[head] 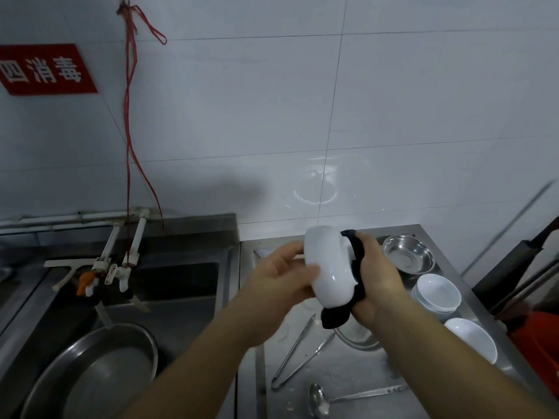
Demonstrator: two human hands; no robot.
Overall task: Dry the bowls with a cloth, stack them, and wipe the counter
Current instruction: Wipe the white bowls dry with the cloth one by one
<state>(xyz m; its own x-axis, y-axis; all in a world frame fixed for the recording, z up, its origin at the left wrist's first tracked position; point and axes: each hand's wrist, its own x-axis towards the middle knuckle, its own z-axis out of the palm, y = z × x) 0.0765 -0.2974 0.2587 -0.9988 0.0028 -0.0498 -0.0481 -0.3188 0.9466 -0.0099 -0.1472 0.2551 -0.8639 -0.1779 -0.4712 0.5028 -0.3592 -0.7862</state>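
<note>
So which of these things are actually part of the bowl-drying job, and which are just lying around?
Part of the job:
- white bowl, held in the left hand
- dark cloth, gripped by the right hand
- stacked white bowls
- single white bowl
- steel counter

Just lying about:
- tongs
- ladle
- small steel bowl
- steel basin in the sink
- taps

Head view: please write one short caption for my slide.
Left hand holds a white bowl while right hand dries it with a dark cloth.
</note>
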